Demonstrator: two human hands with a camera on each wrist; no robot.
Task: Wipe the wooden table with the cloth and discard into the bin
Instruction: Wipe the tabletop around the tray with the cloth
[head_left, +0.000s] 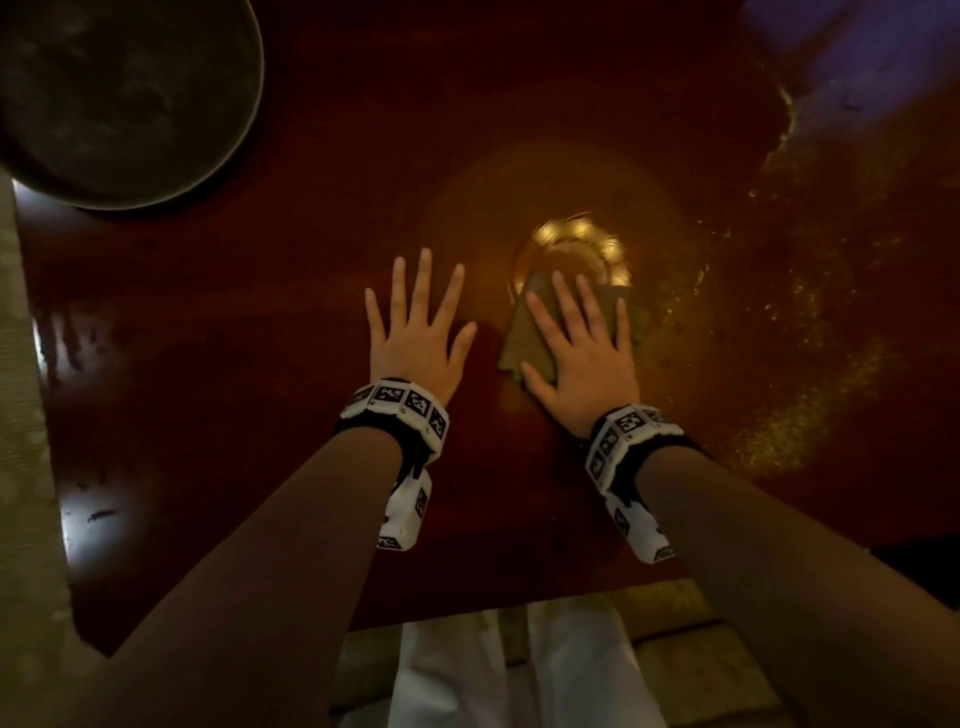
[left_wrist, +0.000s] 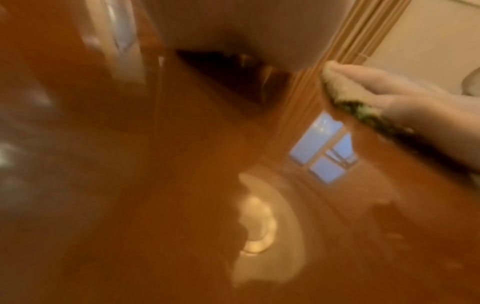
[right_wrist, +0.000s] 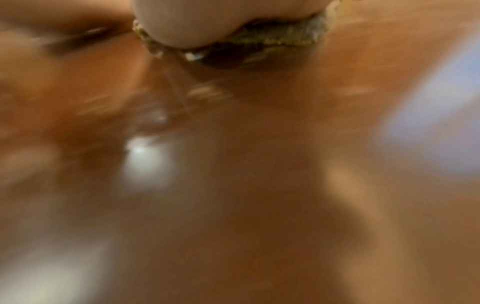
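Head view shows the right hand (head_left: 582, 353) flat with straight fingers, pressing the cloth (head_left: 524, 338) onto the wooden table (head_left: 260, 364) near its middle; the left hand (head_left: 415, 332) lies just beside it, palm down, fingers spread, holding nothing; a round dark bin (head_left: 124, 98) sits at the table's far left corner; both wrist views are blurred.

Head view dim — lamp glare on table (head_left: 208, 322); wrist views blurred.

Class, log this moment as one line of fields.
right hand: flat on cloth | left hand: flat on table | bin: untouched
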